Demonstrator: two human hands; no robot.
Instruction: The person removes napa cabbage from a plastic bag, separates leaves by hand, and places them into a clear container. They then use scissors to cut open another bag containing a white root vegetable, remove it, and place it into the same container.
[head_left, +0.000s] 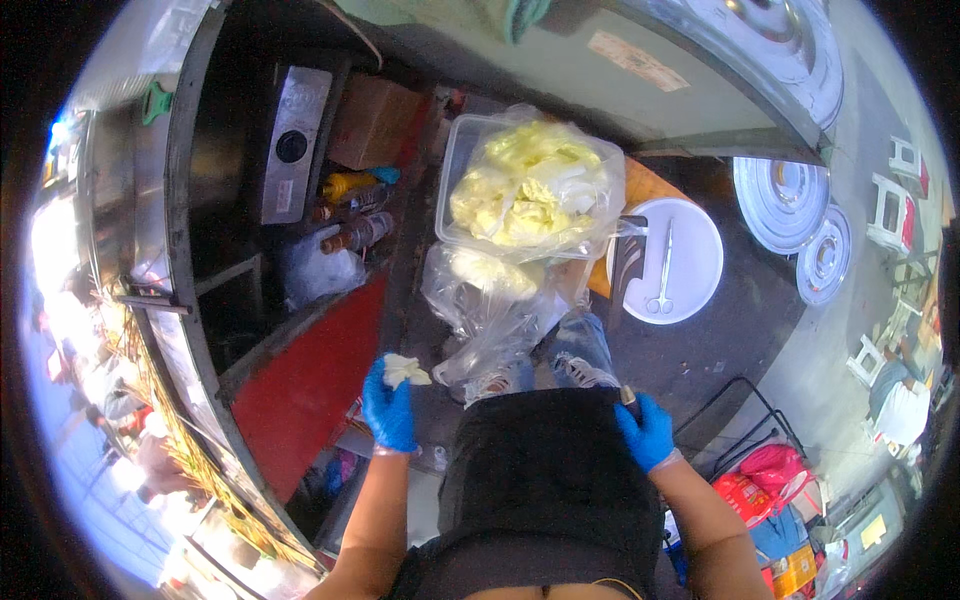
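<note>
In blue gloves, my left hand (390, 420) pinches a small pale piece of leaf vegetable (405, 371), apparently cabbage. My right hand (645, 431), also gloved, is closed around a dark-handled tool (628, 397) with a metal end; the rest of it is hidden. Beyond my knees stands a clear plastic tub (442, 180) lined with a plastic bag, heaped with yellow-white cabbage leaves (532, 184). Closer to me, another clear bag (480, 322) holds a pale cabbage (491, 271). Scissor-handled metal tongs (666, 262) lie on a round white surface (697, 277) to the right.
A dark slotted object (627, 270) overlaps the white surface's left edge. On the left, a metal-framed stall with a red panel (307, 405) holds bottles (358, 231) and a cardboard box (375, 120). Bags (765, 480) lie by my right arm. A seated person (900, 397) is far right.
</note>
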